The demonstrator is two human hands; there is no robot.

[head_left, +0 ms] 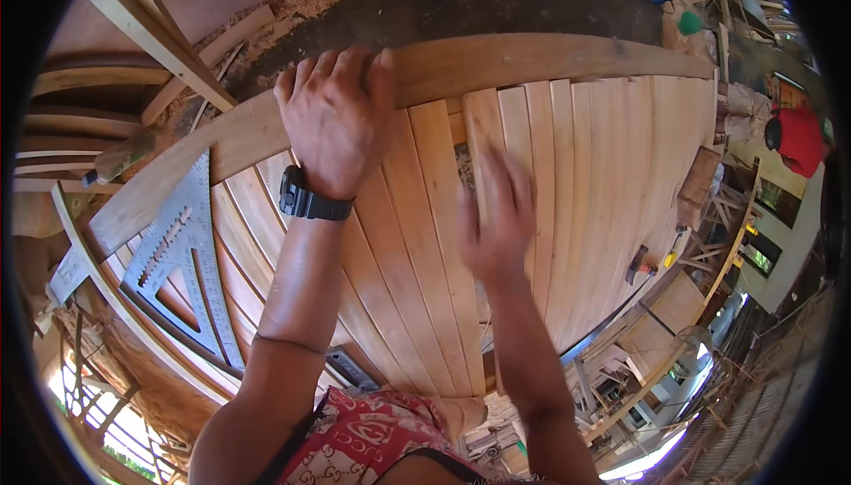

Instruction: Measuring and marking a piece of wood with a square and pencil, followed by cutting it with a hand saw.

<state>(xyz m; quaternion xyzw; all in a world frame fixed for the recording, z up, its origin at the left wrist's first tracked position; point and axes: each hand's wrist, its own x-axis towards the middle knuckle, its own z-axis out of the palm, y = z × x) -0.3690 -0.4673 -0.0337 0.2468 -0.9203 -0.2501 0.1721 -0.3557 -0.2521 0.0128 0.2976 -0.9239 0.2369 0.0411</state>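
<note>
My left hand (332, 117) lies over the thick wooden rail (532, 55) along the panel's far side, its fingers bent over the far edge. A black watch (310, 197) is on that wrist. My right hand (501, 219), somewhat blurred, straddles a narrow wooden slat (483, 121), thumb on the left and fingers on the right. Beside this slat a gap (463, 161) shows dark ground below. Pale slats (425, 219) run side by side from the rail toward me. The right forearm hides part of the held slat.
A metal triangular square (202, 285) lies on the left slats. Near the right edge are a hammer (636, 265) and a yellow tape measure (670, 259). Timber pieces (160, 37) lean at the far left. A person in red (798, 144) is at the far right.
</note>
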